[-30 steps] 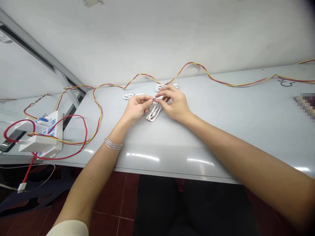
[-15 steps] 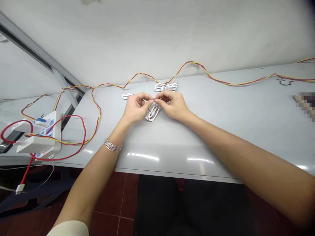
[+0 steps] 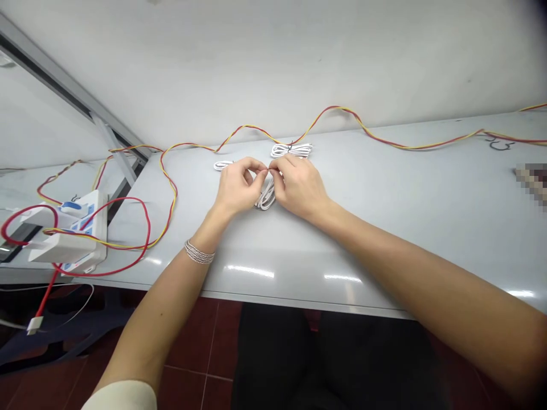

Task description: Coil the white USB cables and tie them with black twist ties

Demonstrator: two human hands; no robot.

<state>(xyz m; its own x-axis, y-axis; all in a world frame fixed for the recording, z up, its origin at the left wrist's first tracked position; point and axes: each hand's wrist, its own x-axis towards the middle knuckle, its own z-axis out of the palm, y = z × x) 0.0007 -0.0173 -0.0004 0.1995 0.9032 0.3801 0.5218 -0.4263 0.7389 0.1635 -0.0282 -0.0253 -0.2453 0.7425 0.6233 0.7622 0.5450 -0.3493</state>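
My left hand (image 3: 241,185) and my right hand (image 3: 299,185) meet fingertip to fingertip over the table, each closed in a pinch. A thin dark strand, looking like a black twist tie (image 3: 269,169), shows between the fingertips. Beneath them lies a coiled white cable (image 3: 266,199), partly hidden by both hands. Just behind my right hand is another coiled white cable (image 3: 291,150), bound at its middle with a black tie. A further white coil (image 3: 222,165) peeks out behind my left hand, mostly covered.
Red and yellow twisted wire (image 3: 248,127) runs along the wall. At left stands a white power strip (image 3: 96,228) with plugged-in chargers and a red cable loop (image 3: 147,228). Loose black ties (image 3: 499,144) and a blurred object (image 3: 534,179) are at right. The table edge (image 3: 299,307) is near me.
My right hand's fingers have curled and turned further over the coil, the thumb drawn in. My left hand has barely moved, and both still pinch at the same place.
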